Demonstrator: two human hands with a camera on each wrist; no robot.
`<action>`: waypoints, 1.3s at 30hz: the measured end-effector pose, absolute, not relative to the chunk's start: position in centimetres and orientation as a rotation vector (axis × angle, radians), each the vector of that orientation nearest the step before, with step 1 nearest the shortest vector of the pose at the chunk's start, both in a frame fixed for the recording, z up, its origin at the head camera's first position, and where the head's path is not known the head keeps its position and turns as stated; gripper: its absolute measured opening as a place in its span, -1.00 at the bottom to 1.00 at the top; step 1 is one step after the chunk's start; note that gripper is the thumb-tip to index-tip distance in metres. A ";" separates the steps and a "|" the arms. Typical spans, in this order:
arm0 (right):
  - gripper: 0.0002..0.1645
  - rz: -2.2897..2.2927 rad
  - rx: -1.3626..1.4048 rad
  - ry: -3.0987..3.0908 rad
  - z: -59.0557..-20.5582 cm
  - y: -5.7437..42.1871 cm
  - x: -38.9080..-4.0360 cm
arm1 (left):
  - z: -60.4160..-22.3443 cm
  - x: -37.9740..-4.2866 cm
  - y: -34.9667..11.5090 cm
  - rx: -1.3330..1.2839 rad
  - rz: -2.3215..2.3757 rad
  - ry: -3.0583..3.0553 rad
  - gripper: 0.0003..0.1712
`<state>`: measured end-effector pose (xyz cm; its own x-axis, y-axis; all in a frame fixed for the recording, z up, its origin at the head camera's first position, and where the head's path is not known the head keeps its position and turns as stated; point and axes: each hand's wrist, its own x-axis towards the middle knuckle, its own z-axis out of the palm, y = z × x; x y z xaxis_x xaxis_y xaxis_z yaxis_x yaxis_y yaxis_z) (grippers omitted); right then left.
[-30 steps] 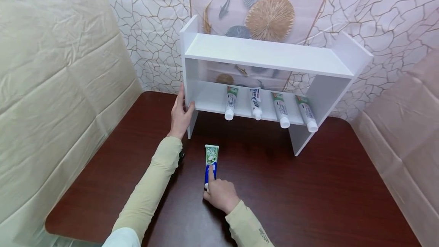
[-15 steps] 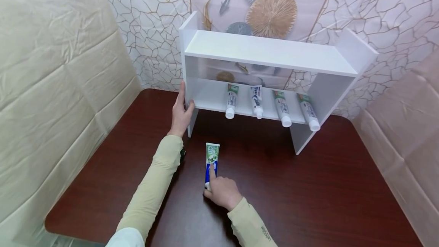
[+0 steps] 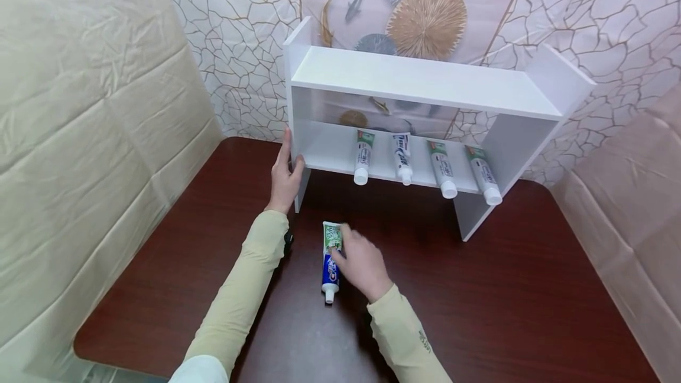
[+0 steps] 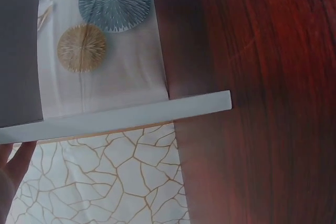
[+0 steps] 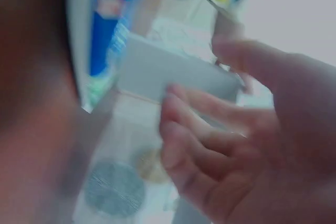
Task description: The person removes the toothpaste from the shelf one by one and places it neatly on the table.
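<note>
A blue and green toothpaste tube (image 3: 330,268) lies on the dark table, its white cap towards me. Blurred in motion, my right hand (image 3: 364,265) hovers over the tube's right side, thumb and index finger apart. The right wrist view shows the fingers of this right hand (image 5: 226,135) loosely bent with nothing between them, the tube (image 5: 105,40) beside them. My left hand (image 3: 284,182) holds the left side panel of the white shelf (image 3: 425,78), fingers outside and thumb at the front edge. Only a few fingers (image 4: 21,161) show in the left wrist view.
On the lower board lie several toothpaste tubes, caps towards me: a left one (image 3: 364,157), a white and blue one (image 3: 402,158), and two green and white ones (image 3: 441,167) on the right. A patterned backdrop (image 3: 239,46) stands behind the table (image 3: 479,300).
My right hand has lifted its index finger off the toothpaste tube and moved forward and right, uncovering the blue part and cap. My left hand stays on the shelf panel.
</note>
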<state>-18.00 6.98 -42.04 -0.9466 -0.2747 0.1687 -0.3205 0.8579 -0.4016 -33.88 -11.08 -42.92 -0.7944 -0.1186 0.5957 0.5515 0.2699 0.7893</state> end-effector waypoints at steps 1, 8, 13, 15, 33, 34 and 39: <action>-0.49 0.695 0.443 -2.869 -41.5 7.1 -18.3 | -43.0 -33.9 -11.0 -0.389 -1.566 -1.984 -0.27; -0.25 0.820 0.285 -2.649 -37.3 8.1 -20.6 | -43.1 -34.2 -10.8 -0.374 -1.592 -1.960 -0.28; -0.20 0.755 0.234 -2.638 -36.7 8.8 -23.3 | -42.0 -33.1 -10.5 -0.356 -1.603 -1.979 -0.30; -0.18 0.732 0.215 -2.652 -36.8 9.1 -24.1 | -41.3 -32.2 -10.3 -0.360 -1.608 -1.987 -0.31; -0.58 0.823 0.137 -2.465 -38.6 8.3 -25.5 | -40.8 -31.3 -10.2 -0.359 -1.651 -1.929 -0.33; -0.63 0.827 0.129 -2.441 -38.6 8.3 -25.5 | -40.8 -31.3 -10.2 -0.357 -1.650 -1.935 -0.33; -0.75 0.834 0.133 -2.365 -38.8 8.1 -25.3 | -40.4 -31.1 -10.2 -0.357 -1.634 -1.927 -0.33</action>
